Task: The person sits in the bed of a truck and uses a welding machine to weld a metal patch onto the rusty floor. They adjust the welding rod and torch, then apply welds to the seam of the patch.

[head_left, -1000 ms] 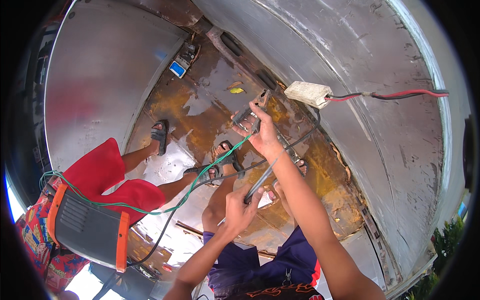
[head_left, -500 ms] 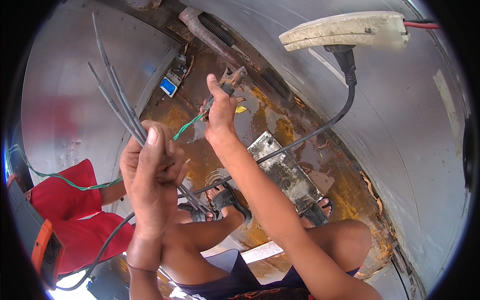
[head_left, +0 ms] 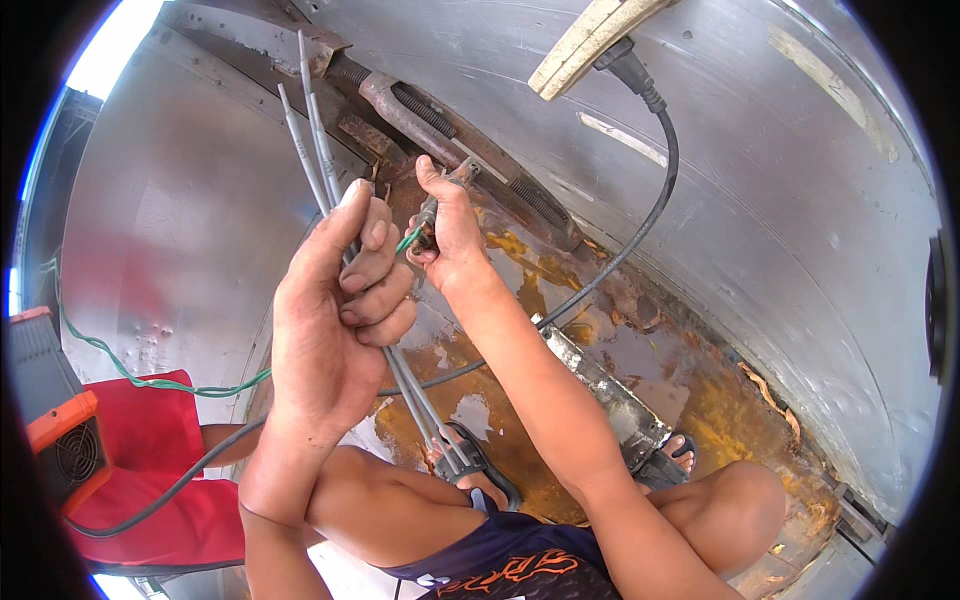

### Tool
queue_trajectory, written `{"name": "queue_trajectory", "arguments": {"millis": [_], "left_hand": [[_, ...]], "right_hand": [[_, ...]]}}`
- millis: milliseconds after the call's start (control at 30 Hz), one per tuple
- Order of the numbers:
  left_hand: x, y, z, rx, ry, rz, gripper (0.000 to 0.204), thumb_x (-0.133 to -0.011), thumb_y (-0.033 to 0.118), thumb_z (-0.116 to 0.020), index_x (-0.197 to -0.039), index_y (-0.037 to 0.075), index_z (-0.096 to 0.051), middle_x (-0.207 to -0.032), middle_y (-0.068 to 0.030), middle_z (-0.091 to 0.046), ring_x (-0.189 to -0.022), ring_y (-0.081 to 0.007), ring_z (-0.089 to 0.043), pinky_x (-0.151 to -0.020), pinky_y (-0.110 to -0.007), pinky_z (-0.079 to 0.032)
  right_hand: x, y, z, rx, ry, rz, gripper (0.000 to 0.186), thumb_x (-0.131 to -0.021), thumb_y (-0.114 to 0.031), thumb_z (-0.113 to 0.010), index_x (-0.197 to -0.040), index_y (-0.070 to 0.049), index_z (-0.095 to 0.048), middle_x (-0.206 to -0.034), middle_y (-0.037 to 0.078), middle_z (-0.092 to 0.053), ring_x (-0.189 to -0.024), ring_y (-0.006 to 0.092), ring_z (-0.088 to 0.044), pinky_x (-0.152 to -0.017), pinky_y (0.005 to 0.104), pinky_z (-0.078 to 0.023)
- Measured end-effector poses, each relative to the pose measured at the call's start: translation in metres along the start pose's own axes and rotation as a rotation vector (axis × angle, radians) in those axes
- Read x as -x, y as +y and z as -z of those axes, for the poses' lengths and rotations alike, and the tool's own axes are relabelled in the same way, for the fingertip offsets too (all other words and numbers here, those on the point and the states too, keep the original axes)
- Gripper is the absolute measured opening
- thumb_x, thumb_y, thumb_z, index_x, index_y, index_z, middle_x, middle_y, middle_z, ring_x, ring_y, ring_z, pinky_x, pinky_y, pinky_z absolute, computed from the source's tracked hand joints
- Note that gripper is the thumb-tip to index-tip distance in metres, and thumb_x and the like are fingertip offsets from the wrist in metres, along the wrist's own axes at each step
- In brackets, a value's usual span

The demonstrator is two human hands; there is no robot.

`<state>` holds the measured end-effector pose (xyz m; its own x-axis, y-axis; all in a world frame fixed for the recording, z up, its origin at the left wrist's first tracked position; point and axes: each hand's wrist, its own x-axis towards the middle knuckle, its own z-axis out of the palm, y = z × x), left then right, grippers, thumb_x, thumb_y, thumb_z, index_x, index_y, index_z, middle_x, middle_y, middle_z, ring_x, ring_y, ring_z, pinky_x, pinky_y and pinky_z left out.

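My left hand point(head_left: 330, 290) grips several thin grey rods point(head_left: 300, 140), which stick up above the fingers and run down past the wrist toward my foot. Just beyond it, my right hand point(head_left: 450, 225) holds a dirty dark clamp-like holder point(head_left: 426, 212), with twisted green wire point(head_left: 407, 242) at its lower end. A black power cable point(head_left: 668, 150) runs from a pale plug block point(head_left: 590, 40) on the right, passing behind my forearms. Under my right forearm, a corroded pale metal piece point(head_left: 640, 425) lies beside my foot.
Curved metal walls point(head_left: 780, 230) enclose a wet, rusty floor point(head_left: 540, 450). A pipe point(head_left: 400, 105) runs along the far edge. At left are an orange-and-grey machine point(head_left: 70, 450) and another person in red shorts point(head_left: 170, 510), partly visible. My bent knees are low in view.
The view has shifted toward the far corner over the last second. My left hand has risen with the rods beside my right hand, which keeps its hold on the holder.
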<state>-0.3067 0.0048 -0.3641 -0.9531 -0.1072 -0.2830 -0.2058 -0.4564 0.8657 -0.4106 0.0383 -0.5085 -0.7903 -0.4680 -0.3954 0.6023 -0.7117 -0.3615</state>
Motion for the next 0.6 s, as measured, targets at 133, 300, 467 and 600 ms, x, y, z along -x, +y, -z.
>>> {"name": "queue_trajectory", "arguments": {"millis": [133,300,467,600], "left_hand": [[0.008,0.007,-0.008,0.098,-0.066,-0.05,0.029,-0.107,0.031,-0.044,-0.087,0.01,-0.045,-0.067,0.0071,-0.027,-0.05,-0.0026,-0.019,-0.042,-0.021,-0.016],[0.014,0.031,0.012,0.19,-0.068,-0.268,0.026,-0.107,0.028,-0.044,-0.09,0.008,-0.046,-0.068,0.0056,-0.027,-0.05,-0.0036,-0.019,-0.042,-0.022,-0.016],[0.034,0.049,0.039,0.344,-0.011,-0.49,0.026,-0.107,0.027,-0.044,-0.09,0.007,-0.047,-0.067,0.003,-0.029,-0.051,-0.0061,-0.018,-0.042,-0.025,-0.016],[0.047,0.061,0.027,0.316,-0.03,-0.606,0.026,-0.106,0.026,-0.046,-0.089,0.007,-0.046,-0.067,0.0032,-0.029,-0.051,-0.0058,-0.018,-0.041,-0.024,-0.016]], "right_hand": [[0.004,0.01,0.008,0.116,-0.069,0.011,0.043,-0.084,-0.051,-0.073,-0.073,-0.015,-0.053,-0.055,-0.002,-0.047,-0.039,0.0081,-0.045,-0.031,0.0214,-0.023],[0.002,0.028,0.004,0.53,-0.353,-0.101,0.043,-0.082,-0.049,-0.075,-0.074,-0.014,-0.051,-0.057,-0.001,-0.051,-0.046,0.0092,-0.052,-0.038,0.0234,-0.033],[-0.033,0.055,-0.031,0.466,-0.246,0.055,0.036,-0.081,-0.036,-0.078,-0.073,-0.014,-0.051,-0.059,0.0,-0.055,-0.046,0.0111,-0.052,-0.043,0.0262,-0.039],[-0.066,0.038,-0.084,0.471,-0.306,0.175,0.033,-0.079,-0.032,-0.079,-0.076,-0.01,-0.055,-0.063,0.003,-0.057,-0.05,0.0143,-0.056,-0.048,0.0295,-0.046]]}}
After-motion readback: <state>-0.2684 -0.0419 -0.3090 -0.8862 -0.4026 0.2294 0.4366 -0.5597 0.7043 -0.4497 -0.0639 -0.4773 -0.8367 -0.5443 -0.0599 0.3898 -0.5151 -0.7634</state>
